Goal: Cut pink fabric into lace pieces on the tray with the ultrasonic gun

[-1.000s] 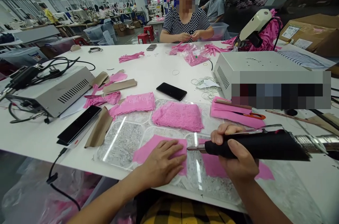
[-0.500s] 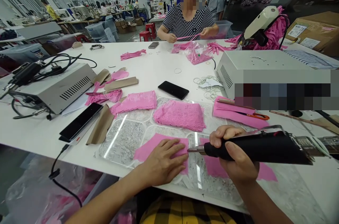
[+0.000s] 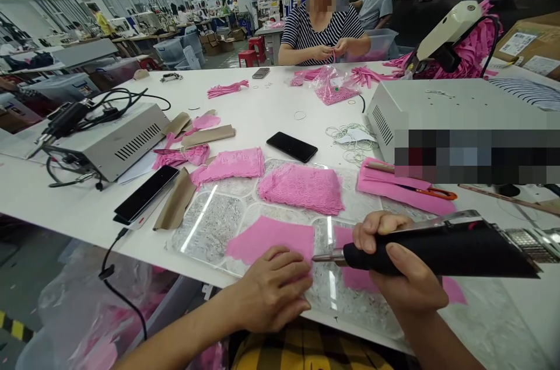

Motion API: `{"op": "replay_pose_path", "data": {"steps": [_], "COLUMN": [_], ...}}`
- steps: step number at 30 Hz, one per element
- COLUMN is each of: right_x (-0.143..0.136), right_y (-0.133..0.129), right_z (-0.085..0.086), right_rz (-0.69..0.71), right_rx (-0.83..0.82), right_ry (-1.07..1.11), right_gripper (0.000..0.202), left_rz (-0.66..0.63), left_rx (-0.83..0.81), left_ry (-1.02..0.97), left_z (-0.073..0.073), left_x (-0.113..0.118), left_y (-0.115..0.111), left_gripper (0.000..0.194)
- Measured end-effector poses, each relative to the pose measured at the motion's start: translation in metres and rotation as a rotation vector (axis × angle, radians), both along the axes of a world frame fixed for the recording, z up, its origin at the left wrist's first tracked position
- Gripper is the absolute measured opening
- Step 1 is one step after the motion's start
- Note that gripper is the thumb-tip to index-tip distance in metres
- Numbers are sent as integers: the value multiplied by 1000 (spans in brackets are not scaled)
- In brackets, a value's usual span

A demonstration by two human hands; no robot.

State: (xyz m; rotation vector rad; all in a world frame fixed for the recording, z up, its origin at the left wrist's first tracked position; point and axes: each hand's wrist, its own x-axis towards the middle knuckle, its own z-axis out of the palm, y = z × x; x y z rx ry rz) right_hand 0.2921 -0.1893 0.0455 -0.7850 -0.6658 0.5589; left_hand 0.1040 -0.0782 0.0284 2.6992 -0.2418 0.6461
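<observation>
My left hand [image 3: 275, 285] rests palm down over the near edge of a pink fabric piece [image 3: 273, 238], fingers bent and thumb apart; what lies under the fingers is hidden. My right hand [image 3: 398, 265] is wrapped round a black handheld welding gun [image 3: 455, 247]. Its metal tip [image 3: 326, 258] points left, at the right edge of that fabric piece. Another pink fabric piece [image 3: 359, 278] lies partly hidden beneath the gun and my right hand. Both pieces lie on a clear patterned mat [image 3: 210, 224].
Beyond the mat's middle lie pink fabric stacks [image 3: 301, 186] and a black phone [image 3: 292, 146]. An orange-handled cutter [image 3: 441, 194] rests on folded pink fabric. Grey machine boxes [image 3: 122, 142] stand on both sides. Across the table, a person in a striped top [image 3: 321, 37] handles pink strips.
My left hand has slid toward me, its fingers more bent, uncovering more of the fabric. The gun's tip stays at the fabric's edge. The person opposite has brought both hands together.
</observation>
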Motion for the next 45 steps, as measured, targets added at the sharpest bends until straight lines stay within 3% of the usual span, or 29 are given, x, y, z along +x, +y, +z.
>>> {"op": "replay_pose_path", "data": {"steps": [16,20,25,33,45], "right_x": [-5,7,41,59,62], "right_y": [2,-3,-16,-12,-12], "right_z": [2,10,24,13,8], "right_rz": [24,-88,-275,-272,-279], "right_rx": [-21,-19,-59,-78,-80], "right_ry": [-77,8,56,43,33], "right_gripper": [5,7,7,9,7], "left_rz": [-9,-15,58,282,329], "left_rx": [6,9,22,123,174], "left_ry": [19,20,-25,-66,-72], "left_z": [-4,-1,0,-24,-22], "left_x": [-1,1,22,69,72], "left_y": [-1,-5,-22,-48,-49], "left_gripper": [23,22,19,28,29]}}
